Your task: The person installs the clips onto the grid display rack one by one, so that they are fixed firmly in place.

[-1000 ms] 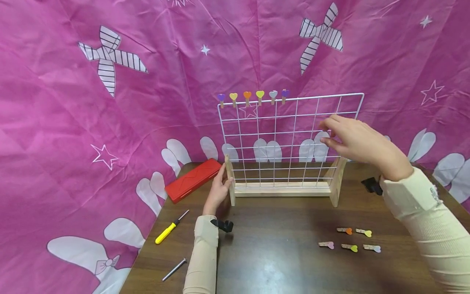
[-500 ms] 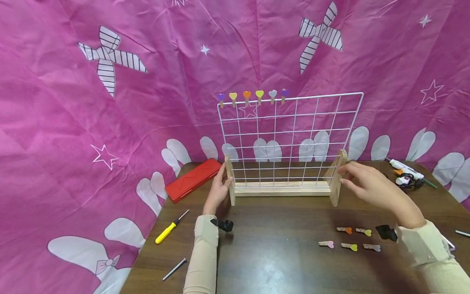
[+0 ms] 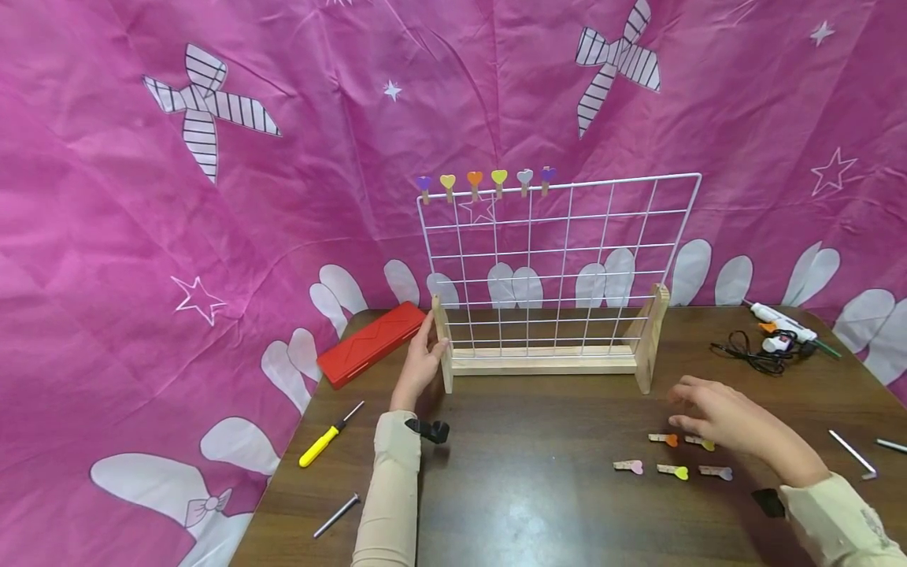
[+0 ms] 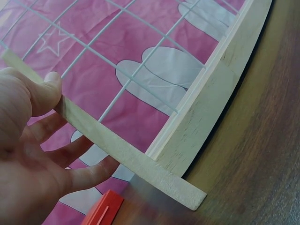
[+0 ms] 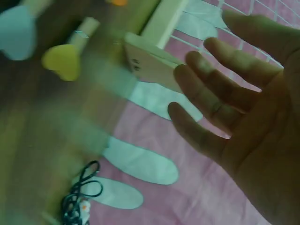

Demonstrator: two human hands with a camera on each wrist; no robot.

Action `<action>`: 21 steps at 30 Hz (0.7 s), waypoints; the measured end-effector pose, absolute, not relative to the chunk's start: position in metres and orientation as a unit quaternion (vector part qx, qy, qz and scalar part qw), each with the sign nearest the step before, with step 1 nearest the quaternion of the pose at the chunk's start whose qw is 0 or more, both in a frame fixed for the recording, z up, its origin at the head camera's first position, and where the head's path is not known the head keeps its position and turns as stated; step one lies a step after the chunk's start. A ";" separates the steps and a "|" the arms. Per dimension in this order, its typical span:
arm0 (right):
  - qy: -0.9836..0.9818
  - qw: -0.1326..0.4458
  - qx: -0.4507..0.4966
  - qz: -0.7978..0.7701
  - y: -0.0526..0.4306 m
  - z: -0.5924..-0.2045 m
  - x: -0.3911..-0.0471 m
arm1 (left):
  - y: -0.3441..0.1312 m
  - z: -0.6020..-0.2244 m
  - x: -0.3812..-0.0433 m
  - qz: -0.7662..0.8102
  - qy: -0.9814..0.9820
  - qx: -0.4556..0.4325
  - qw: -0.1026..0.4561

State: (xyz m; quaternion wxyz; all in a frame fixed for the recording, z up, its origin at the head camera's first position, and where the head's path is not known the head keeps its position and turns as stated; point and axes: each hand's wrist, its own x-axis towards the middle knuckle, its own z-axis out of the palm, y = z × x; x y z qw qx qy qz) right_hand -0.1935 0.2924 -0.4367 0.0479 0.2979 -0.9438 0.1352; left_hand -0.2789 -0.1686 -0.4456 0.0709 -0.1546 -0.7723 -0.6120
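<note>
A white wire grid [image 3: 567, 252] stands upright in a wooden stand [image 3: 546, 364]. Several clothespins with hearts, among them an orange one [image 3: 475, 181], sit along the left part of its top wire. My left hand [image 3: 421, 362] holds the stand's left upright [image 4: 126, 145], thumb on one side and fingers on the other. With nothing in its fingers, my right hand [image 3: 730, 417] hovers over the back of a small group of loose heart clothespins, such as the pink one [image 3: 628, 467] and the orange one [image 3: 663, 439]. It partly covers a yellow one [image 3: 700, 443].
Left of the stand lies a red case [image 3: 372, 344], with a yellow-handled screwdriver [image 3: 331, 435] and a large bolt [image 3: 337, 516] nearer me. At the right are a glue gun [image 3: 782, 323] with its black cord and a thin white rod [image 3: 850, 453]. A pink curtain hangs behind the table.
My right hand has come down from in front of the grid's right side, passing the right upright, to over the loose clothespins. The left hand keeps its place on the stand.
</note>
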 end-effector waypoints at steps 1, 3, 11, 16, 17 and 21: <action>-0.946 0.035 0.296 0.129 0.293 -0.440 -0.193 | -0.168 -0.446 -0.279 -0.613 -0.772 -0.155 0.071; -0.949 0.011 0.292 0.117 0.294 -0.446 -0.191 | -0.168 -0.446 -0.279 -0.613 -0.771 -0.155 0.071; -0.947 -0.015 0.307 0.093 0.292 -0.463 -0.191 | -0.169 -0.443 -0.276 -0.604 -0.780 -0.148 0.068; -0.942 -0.002 0.322 0.097 0.292 -0.468 -0.193 | -0.169 -0.443 -0.276 -0.603 -0.781 -0.148 0.069; -0.941 -0.001 0.325 0.098 0.291 -0.469 -0.193 | -0.169 -0.443 -0.276 -0.603 -0.781 -0.147 0.067; -0.937 -0.001 0.335 0.101 0.289 -0.473 -0.195 | -0.169 -0.442 -0.275 -0.604 -0.782 -0.142 0.060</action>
